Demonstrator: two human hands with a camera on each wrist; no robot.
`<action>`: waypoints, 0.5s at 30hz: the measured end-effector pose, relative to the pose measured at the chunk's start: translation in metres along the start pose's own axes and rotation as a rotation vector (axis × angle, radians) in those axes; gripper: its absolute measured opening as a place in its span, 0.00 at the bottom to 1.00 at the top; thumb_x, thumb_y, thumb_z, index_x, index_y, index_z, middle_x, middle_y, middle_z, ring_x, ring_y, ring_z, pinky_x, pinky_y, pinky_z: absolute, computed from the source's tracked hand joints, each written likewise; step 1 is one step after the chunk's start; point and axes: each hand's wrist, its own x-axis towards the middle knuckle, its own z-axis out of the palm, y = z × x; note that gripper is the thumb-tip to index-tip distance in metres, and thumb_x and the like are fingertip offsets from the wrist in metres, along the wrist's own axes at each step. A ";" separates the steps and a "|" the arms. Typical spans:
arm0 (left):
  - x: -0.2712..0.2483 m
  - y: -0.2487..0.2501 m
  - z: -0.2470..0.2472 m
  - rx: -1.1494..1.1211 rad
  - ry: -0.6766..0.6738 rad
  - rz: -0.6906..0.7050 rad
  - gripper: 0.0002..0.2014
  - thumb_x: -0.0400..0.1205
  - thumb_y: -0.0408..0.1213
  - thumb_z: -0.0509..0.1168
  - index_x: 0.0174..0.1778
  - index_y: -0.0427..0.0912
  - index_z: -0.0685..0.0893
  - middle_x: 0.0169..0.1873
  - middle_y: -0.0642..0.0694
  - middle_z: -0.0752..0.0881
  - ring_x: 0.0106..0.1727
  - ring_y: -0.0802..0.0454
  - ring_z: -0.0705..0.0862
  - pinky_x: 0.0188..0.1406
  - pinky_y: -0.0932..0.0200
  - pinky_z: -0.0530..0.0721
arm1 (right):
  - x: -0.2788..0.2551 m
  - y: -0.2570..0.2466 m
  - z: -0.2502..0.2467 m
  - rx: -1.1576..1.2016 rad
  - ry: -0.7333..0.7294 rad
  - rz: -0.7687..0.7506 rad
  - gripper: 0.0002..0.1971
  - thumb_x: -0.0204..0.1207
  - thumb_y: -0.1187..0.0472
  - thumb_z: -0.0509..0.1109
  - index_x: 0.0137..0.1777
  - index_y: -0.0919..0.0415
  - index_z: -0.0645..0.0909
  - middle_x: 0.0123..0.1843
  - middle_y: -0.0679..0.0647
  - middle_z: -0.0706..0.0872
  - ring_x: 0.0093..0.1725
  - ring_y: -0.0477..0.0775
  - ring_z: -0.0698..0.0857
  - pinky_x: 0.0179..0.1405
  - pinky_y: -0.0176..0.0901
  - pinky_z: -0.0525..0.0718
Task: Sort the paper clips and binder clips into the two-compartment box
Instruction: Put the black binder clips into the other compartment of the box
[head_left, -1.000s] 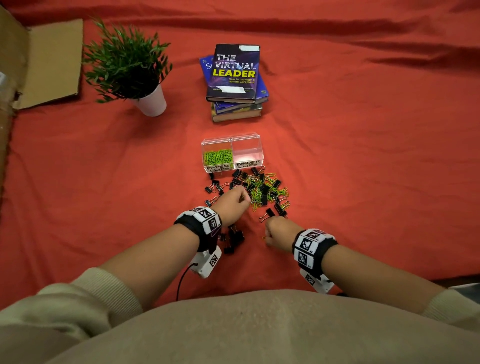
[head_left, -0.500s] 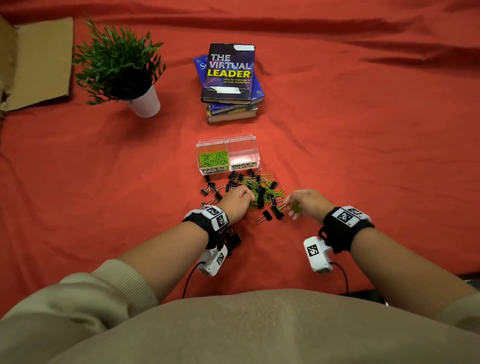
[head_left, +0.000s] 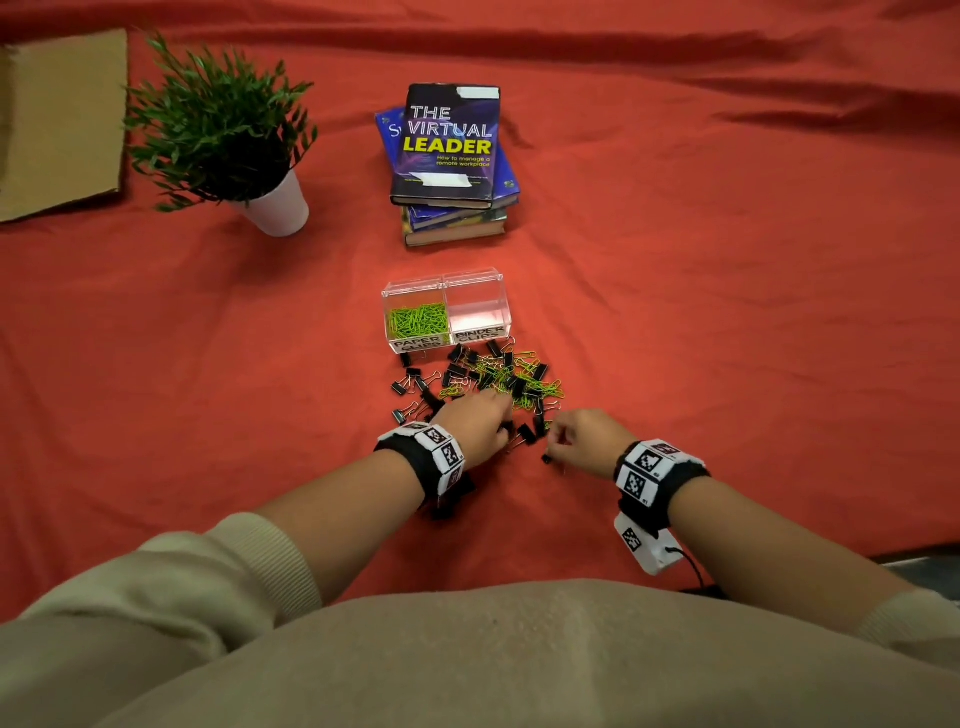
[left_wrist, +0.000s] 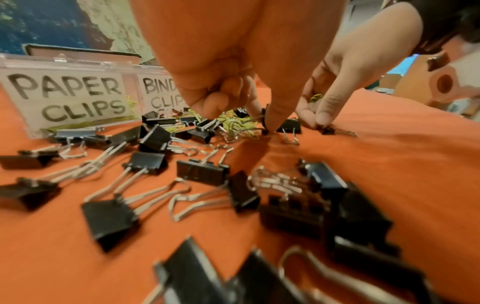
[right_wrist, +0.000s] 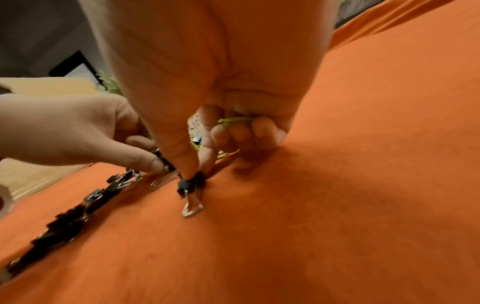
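The clear two-compartment box (head_left: 447, 340) holds green paper clips (head_left: 417, 320) in its left half, labelled PAPER CLIPS (left_wrist: 70, 96); the right half looks empty. A mixed pile of black binder clips and green paper clips (head_left: 498, 376) lies just in front of it. At the pile's near edge my left hand (head_left: 506, 428) pinches a black binder clip (left_wrist: 264, 120) between thumb and finger. My right hand (right_wrist: 193, 176) pinches a small binder clip (right_wrist: 191, 185) on the cloth, with green paper clips (right_wrist: 233, 121) tucked in its curled fingers.
More binder clips (left_wrist: 200, 172) lie scattered under and left of my left wrist. A stack of books (head_left: 449, 161) sits behind the box, a potted plant (head_left: 223, 135) at back left, and cardboard (head_left: 62, 119) at the far left. Red cloth (head_left: 727, 338) covers everything.
My right hand has come back left and nearer from the pile's right side and now pinches a small binder clip. The left hand has stayed at the pile's near edge.
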 end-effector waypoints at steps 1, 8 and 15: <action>-0.004 -0.002 0.001 0.003 -0.041 0.028 0.10 0.79 0.39 0.62 0.55 0.42 0.78 0.54 0.42 0.82 0.55 0.42 0.82 0.51 0.50 0.82 | -0.003 0.001 0.001 -0.014 -0.034 -0.013 0.03 0.70 0.58 0.69 0.37 0.54 0.83 0.26 0.43 0.77 0.31 0.46 0.78 0.33 0.38 0.73; -0.021 -0.009 -0.003 -0.162 -0.028 -0.089 0.10 0.76 0.45 0.65 0.49 0.46 0.80 0.45 0.49 0.85 0.45 0.48 0.83 0.40 0.58 0.79 | 0.004 0.011 -0.015 0.077 0.121 0.028 0.03 0.74 0.62 0.71 0.44 0.54 0.82 0.27 0.42 0.73 0.29 0.42 0.73 0.26 0.31 0.66; 0.004 0.003 -0.009 -0.108 0.135 -0.283 0.16 0.80 0.51 0.63 0.53 0.42 0.76 0.46 0.45 0.83 0.47 0.45 0.84 0.41 0.52 0.82 | 0.016 0.004 -0.005 -0.076 0.116 0.059 0.04 0.75 0.55 0.67 0.43 0.54 0.80 0.36 0.48 0.80 0.39 0.52 0.80 0.36 0.43 0.77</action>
